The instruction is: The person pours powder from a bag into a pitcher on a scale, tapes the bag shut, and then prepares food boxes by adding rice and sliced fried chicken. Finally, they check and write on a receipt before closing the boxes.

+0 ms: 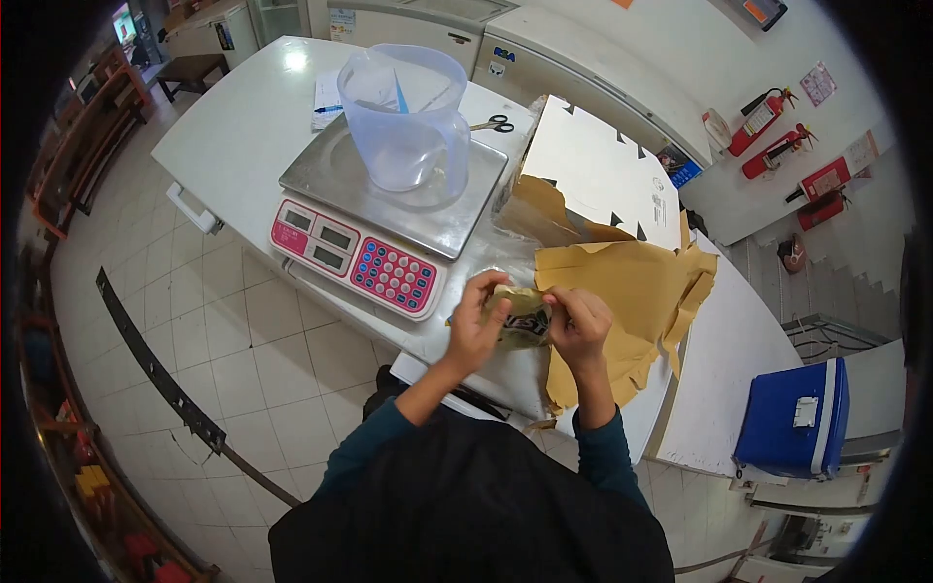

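Between my two hands is a small plastic pouch [526, 326], see-through and yellowish, with dark lettering on its front. The thumb and fingers of my left hand [474, 328] are closed on its left side near the top. At the upper right corner, my right hand [581, 328] pinches the pouch with curled fingers. Torn brown paper [622, 282] lies on the white table [243, 107] beside and partly under my right hand. Ahead and to the left stands a weighing scale [355, 260] with a pink keypad, bearing a clear plastic jug [403, 131].
A white carton [604, 160] with torn brown wrapping sits on the table's right part. Behind the jug lie scissors [498, 123] and papers [327, 97]. A blue cooler box [789, 418] stands at the far right. Chest freezers [583, 87] line the back.
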The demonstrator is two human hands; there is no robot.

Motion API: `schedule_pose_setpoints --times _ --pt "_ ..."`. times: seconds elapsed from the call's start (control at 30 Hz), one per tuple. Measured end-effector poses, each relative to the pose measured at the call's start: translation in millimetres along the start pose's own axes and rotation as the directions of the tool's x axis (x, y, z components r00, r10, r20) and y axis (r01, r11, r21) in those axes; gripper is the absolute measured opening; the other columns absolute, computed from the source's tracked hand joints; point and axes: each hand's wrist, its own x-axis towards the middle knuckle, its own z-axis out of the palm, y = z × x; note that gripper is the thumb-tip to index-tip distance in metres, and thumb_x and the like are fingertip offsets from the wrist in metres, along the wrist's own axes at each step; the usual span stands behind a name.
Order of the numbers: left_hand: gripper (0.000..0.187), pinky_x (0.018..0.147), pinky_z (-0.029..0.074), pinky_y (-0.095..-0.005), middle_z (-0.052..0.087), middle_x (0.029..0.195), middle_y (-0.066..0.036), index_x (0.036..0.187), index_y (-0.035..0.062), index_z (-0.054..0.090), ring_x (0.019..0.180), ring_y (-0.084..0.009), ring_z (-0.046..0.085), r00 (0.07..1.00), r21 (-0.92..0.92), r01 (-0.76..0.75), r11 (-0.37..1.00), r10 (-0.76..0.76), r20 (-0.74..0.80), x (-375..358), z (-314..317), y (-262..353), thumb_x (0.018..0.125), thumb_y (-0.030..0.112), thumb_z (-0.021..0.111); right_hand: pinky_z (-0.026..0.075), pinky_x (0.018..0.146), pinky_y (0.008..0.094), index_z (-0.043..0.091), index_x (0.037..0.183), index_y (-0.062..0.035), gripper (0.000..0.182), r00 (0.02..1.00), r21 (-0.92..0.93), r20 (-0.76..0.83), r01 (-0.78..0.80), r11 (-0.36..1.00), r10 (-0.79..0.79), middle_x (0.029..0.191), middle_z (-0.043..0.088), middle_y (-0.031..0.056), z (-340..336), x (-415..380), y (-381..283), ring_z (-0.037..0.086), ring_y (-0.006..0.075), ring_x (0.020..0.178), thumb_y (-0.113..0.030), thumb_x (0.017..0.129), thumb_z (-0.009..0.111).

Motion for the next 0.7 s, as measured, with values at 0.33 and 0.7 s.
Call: schedule_pose_setpoints --times 0.33,0.7 --pt "0.016 0.061 0.048 -0.0292 0.059 0.089 -0.010 0.086 0.0017 0.058 0.076 -0.0229 0.060 0.875 0.519 -0.484 0.705 0.400 0.273 32 -29 40 0.071 0.001 0.062 0.034 0.042 0.0283 0.060 0.070 -0.0062 0.009 0.999 -0.102 -0.006 0.033 0.994 -0.034 0.054 0.050 0.0038 -1 1 -5 0.047 0.0175 0.044 -0.005 0.065 0.067" --pt "0.013 0.080 0.036 -0.0391 0.053 0.101 -0.003 0.078 0.0063 0.054 0.100 -0.0244 0.047 0.849 0.760 -0.524 0.384 0.171 0.499 51 -27 74 0.069 0.012 0.060 0.036 0.061 0.0293 0.059 0.073 -0.0081 0.011 0.998 -0.285 -0.015 0.051 0.957 -0.058 0.064 0.054 0.0012 5 1 -15 0.054 0.0155 0.064 -0.007 0.065 0.066"
